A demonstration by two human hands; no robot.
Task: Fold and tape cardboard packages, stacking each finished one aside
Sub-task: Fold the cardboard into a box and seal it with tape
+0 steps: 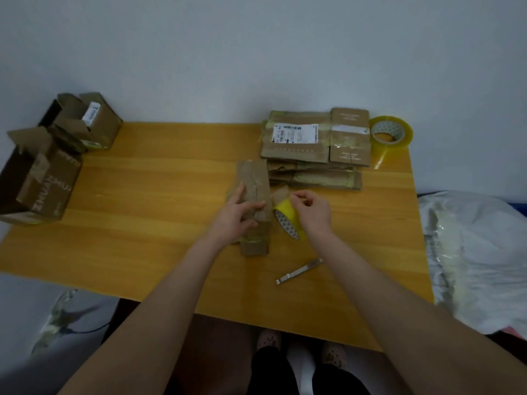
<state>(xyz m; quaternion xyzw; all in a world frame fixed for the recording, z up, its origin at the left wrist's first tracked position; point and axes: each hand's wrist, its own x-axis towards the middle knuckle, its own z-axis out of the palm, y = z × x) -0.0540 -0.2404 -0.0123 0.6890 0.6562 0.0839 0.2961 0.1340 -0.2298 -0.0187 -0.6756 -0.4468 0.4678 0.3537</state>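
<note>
Package [254, 178] lies lengthwise toward wall [256, 52]; right hand [312, 210] pinches tape roll [283, 207].

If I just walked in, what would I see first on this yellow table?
In the middle of the table, the left hand presses a folded cardboard package flat while the right hand pinches at a yellow tape roll beside it. Behind them, far right, lies a stack of taped packages; open boxes stand at the far left.
</note>
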